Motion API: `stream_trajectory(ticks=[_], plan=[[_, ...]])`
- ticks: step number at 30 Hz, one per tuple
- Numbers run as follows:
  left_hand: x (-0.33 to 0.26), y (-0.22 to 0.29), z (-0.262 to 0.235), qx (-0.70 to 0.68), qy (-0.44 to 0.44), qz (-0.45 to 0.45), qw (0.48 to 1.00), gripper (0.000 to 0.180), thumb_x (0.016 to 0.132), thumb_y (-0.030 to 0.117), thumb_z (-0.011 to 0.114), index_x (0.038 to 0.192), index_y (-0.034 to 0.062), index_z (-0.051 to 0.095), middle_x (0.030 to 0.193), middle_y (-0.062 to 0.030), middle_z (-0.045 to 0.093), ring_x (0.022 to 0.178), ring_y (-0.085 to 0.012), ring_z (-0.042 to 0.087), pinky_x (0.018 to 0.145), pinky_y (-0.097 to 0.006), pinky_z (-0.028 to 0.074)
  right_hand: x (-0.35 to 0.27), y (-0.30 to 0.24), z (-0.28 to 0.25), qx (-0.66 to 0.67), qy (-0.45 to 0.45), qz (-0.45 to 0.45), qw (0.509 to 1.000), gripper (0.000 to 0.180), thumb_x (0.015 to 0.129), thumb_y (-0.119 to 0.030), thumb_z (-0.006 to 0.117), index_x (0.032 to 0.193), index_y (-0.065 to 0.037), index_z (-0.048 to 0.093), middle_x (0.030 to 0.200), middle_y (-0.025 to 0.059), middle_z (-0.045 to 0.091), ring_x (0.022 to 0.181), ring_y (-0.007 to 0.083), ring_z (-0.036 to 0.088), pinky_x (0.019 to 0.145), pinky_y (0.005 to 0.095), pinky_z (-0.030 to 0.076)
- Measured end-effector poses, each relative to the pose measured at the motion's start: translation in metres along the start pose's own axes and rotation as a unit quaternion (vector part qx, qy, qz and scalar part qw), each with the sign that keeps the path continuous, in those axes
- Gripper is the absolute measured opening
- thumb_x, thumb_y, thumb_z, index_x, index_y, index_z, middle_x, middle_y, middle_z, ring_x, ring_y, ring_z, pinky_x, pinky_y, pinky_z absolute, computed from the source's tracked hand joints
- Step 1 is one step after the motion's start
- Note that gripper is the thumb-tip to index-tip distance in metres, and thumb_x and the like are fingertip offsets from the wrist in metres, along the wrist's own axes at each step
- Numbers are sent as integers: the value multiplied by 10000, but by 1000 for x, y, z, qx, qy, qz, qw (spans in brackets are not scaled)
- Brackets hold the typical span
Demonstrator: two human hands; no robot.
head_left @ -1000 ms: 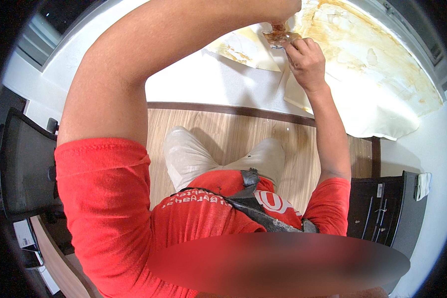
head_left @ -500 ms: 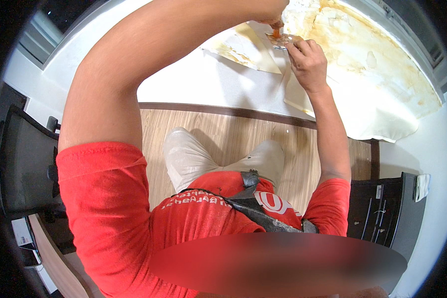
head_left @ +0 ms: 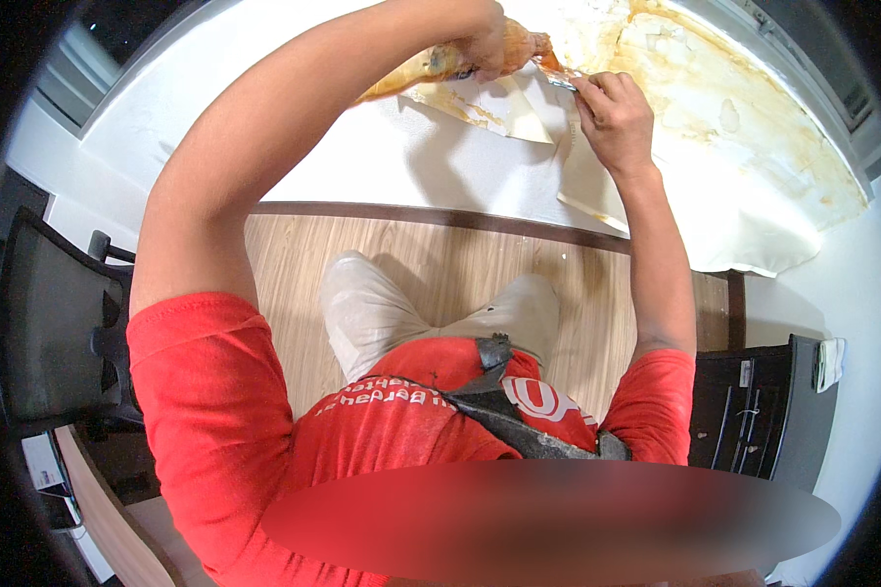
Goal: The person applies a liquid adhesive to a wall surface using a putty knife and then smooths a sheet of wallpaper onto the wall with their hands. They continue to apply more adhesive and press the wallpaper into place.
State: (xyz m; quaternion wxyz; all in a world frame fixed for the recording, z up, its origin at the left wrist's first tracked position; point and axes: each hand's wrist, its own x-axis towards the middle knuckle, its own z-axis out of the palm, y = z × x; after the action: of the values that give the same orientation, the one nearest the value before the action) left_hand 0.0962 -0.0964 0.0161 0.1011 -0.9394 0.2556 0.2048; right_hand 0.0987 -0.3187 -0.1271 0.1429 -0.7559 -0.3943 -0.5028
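Left hand (head_left: pixel 484 45) clamped on half-hidden amber bottle (head_left: pixel 516 49); right hand (head_left: pixel 617 115) pinching indistinct piece (head_left: pixel 561 82).

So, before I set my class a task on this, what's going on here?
A person in a red short-sleeved shirt has both hands up by a white surface. The left hand grips an amber-coloured bottle, tilted with its neck toward the right hand, which pinches a thin, flat, silvery piece. Whether anything is flowing is unclear. Nearby are a small cream sheet and a large cream sheet, both with yellow-brown smears.
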Motion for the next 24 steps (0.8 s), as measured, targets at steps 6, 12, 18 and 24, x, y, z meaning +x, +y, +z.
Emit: stream_trajectory(ticks=[6, 12, 18, 24], plan=[[-5, -26, 25, -181, 8, -11, 983, 745, 743, 58, 707, 1450, 159, 495, 907, -123, 674, 806, -294, 614, 657, -475, 516, 10, 0, -3, 15, 9, 16, 1000, 226, 771, -84, 804, 988, -135, 768, 859, 2, 657, 814, 214, 617, 689, 350, 536], [-1, -27, 38, -203, 55, 3, 978, 590, 707, 94, 740, 1281, 99, 607, 878, -120, 677, 804, -310, 614, 638, -481, 506, 12, 7, -11, 17, 9, 27, 999, 197, 789, -87, 799, 979, -131, 772, 864, 1, 661, 806, 207, 616, 683, 338, 534], [18, -49, 43, -109, 11, 0, 994, 456, 786, 273, 713, 1192, 67, 679, 1066, -177, 704, 949, -331, 664, 752, -538, 563, 18, 9, -12, 32, 25, 18, 999, 184, 797, -85, 797, 975, -125, 773, 861, -4, 660, 802, 198, 613, 683, 331, 534], [-30, -25, 47, -262, 44, -144, 953, 538, 783, 316, 722, 1256, 62, 689, 1166, -211, 693, 1040, -377, 684, 911, -566, 536, 16, 14, -15, 26, 20, 20, 999, 189, 795, -84, 797, 977, -126, 771, 866, -6, 660, 799, 200, 608, 681, 335, 531]])
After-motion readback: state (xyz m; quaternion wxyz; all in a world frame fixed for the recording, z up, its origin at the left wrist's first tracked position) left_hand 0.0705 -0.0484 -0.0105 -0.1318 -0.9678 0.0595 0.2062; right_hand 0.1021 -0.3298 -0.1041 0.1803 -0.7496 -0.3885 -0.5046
